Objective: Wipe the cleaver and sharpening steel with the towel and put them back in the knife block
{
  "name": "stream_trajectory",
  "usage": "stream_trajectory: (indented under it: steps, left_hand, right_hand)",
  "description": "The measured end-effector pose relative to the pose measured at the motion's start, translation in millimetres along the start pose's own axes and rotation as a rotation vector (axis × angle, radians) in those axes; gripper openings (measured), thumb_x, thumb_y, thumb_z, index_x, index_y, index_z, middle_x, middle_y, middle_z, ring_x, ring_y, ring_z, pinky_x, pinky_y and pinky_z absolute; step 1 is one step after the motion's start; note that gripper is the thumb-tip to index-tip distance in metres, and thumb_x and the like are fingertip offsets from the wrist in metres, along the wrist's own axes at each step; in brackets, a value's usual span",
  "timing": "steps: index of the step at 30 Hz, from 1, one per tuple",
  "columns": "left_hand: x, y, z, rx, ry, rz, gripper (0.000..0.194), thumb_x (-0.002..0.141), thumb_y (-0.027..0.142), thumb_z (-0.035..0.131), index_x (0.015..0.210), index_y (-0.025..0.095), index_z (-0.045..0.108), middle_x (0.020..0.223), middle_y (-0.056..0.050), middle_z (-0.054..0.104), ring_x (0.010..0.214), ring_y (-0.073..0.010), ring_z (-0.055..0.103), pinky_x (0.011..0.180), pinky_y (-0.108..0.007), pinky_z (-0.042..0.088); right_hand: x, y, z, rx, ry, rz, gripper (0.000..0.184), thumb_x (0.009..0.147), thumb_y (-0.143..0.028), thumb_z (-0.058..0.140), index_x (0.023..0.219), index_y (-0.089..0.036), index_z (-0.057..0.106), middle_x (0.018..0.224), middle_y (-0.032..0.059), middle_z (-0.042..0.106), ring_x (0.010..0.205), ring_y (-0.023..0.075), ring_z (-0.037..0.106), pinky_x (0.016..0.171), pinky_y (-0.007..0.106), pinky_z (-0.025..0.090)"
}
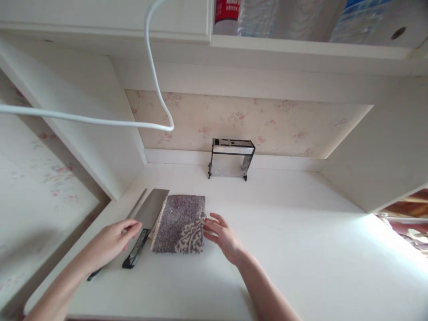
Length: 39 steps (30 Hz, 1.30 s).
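White tabletop | right hand at carpet piece | left hand near cleaver

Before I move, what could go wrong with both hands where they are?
The left hand is very close to the cleaver, so a careless move might cut it. The right hand is at the rug piece, which lies right beside the cleaver; pushing leftward could nudge the cleaver.

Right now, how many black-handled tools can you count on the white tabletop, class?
2: a broad-bladed tool just left of the carpet piece, and a narrow tool farther left, partly hidden by the left hand. Others could be covered.
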State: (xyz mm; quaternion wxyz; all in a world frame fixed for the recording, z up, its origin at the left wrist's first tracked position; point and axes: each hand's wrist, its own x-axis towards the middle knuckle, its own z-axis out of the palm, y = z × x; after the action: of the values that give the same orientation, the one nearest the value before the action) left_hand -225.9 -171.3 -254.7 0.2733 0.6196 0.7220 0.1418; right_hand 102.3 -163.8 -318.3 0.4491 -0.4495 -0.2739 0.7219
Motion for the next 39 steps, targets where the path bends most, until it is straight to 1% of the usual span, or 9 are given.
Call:
stream_trajectory:
  steps: [4,7,10,16,19,23,28,33,39]
  left_hand:
    - [-16,-33,15.2,0.097,-0.038,-0.007,0.041,0.08,0.059,0.045,0.092,0.026,0.067,0.095,-0.004,0.072,0.091,-0.0268,0.066,0.076,-0.029,0.046]
    - [-16,-40,30.0,0.112,-0.063,0.042,0.044,0.08,0.059,0.046,0.099,0.024,0.064,0.111,-0.008,0.069,0.105,-0.0276,0.062,0.084,-0.03,0.045]
    - [-11,-39,41.9,0.144,-0.086,0.073,0.039,0.084,0.053,0.042,0.096,0.022,0.061,0.111,-0.012,0.067,0.103,-0.0276,0.063,0.08,-0.031,0.045]
    - [1,-27,50.7,0.267,-0.057,0.046,0.025,0.077,0.045,0.048,0.085,0.021,0.051,0.094,-0.014,0.069,0.088,-0.0304,0.065,0.068,-0.033,0.043]
    - [7,-18,50.7,0.275,-0.095,0.004,0.028,0.075,0.049,0.048,0.078,0.021,0.05,0.081,-0.013,0.069,0.079,-0.031,0.065,0.063,-0.033,0.04]
    - [11,-3,50.2,0.207,-0.119,-0.014,0.019,0.071,0.04,0.051,0.071,0.021,0.052,0.077,-0.011,0.068,0.075,-0.0287,0.064,0.058,-0.031,0.038]
    - [4,22,55.5,0.037,-0.143,-0.026,0.018,0.075,0.039,0.046,0.076,0.021,0.048,0.064,-0.004,0.062,0.063,-0.0225,0.062,0.052,-0.028,0.036]
    - [-5,47,78.3,-0.351,-0.304,-0.016,0.021,0.079,0.033,0.041,0.096,0.021,0.042,0.06,0.003,0.055,0.055,-0.0166,0.06,0.05,-0.025,0.043]
    - [2,85,119.9,-0.466,-0.285,0.163,0.032,0.081,0.036,0.045,0.109,0.023,0.038,0.063,0.004,0.053,0.048,-0.0154,0.055,0.041,-0.025,0.037]
  right_hand:
    - [13,-2,15,-0.112,0.036,0.075,0.047,0.075,-0.036,0.068,0.116,-0.022,0.049,0.1,0.0047,0.064,0.07,0.0121,0.063,0.064,0.027,0.052]
    - [24,-5,25,-0.243,-0.031,0.13,0.035,0.074,-0.046,0.067,0.093,-0.018,0.058,0.076,-0.0001,0.062,0.044,0.0056,0.048,0.04,0.018,0.035]
    - [30,-2,39,-0.305,-0.079,0.149,0.038,0.07,-0.051,0.071,0.077,-0.015,0.059,0.06,-0.0017,0.057,0.037,0.0042,0.039,0.034,0.017,0.021]
    - [18,4,49,-0.418,-0.193,0.003,0.046,0.067,-0.04,0.076,0.106,-0.022,0.061,0.096,0.0033,0.07,0.077,0.0157,0.064,0.056,0.021,0.047]
    - [12,1,34,-0.428,-0.205,0.04,0.045,0.073,-0.048,0.07,0.108,-0.023,0.058,0.095,0.0039,0.07,0.079,0.0177,0.065,0.056,0.024,0.05]
    - [10,-6,5,-0.203,-0.175,0.064,0.046,0.076,-0.051,0.067,0.111,-0.022,0.055,0.091,0.0047,0.069,0.073,0.0172,0.066,0.057,0.029,0.054]
    - [6,-14,-19,0.043,-0.105,-0.093,0.043,0.08,-0.046,0.067,0.114,-0.025,0.052,0.101,0.0045,0.067,0.081,0.0172,0.066,0.066,0.032,0.055]
    - [5,-16,-22,0.206,-0.05,-0.208,0.05,0.08,-0.042,0.068,0.123,-0.031,0.045,0.12,0.0044,0.062,0.094,0.0191,0.063,0.073,0.037,0.055]
    - [7,-10,-17,0.27,0.002,-0.356,0.048,0.082,-0.04,0.066,0.125,-0.029,0.048,0.126,0.0057,0.058,0.104,0.0215,0.059,0.082,0.04,0.052]
